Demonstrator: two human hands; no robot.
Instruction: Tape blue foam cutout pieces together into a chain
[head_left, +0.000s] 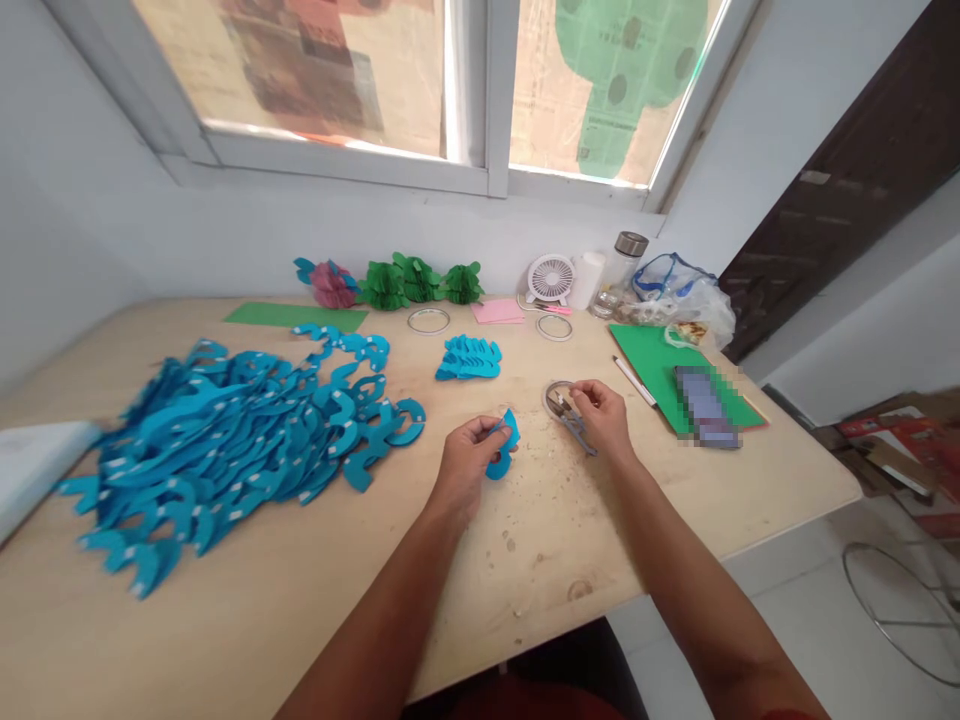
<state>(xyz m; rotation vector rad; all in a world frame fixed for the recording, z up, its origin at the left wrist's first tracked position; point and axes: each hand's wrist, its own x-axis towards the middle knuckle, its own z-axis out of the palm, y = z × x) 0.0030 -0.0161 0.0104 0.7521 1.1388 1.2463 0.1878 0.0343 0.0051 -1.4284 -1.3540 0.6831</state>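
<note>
My left hand [471, 448] pinches a curved blue paper cutout [500, 462] above the table's middle. My right hand [604, 415] is to its right, thumb and fingers pressed together; whatever is between the fingertips is too small to make out. Just by those fingertips lie a ring-shaped roll [548, 402], which looks like tape, and a pair of scissors [576, 432], partly overlapping. Beyond my hands sits a folded stack of blue paper pieces [469, 358]. A large heap of similar blue cutouts [240, 440] with small white patches spreads over the left side.
Green paper pompoms [417, 280], a small fan [551, 278] and a glass bottle [621, 270] stand along the wall. More rings [429, 321] and pink paper [498, 312] lie before them. At right are a pen [634, 381], a green sheet [656, 365] and a phone [705, 405].
</note>
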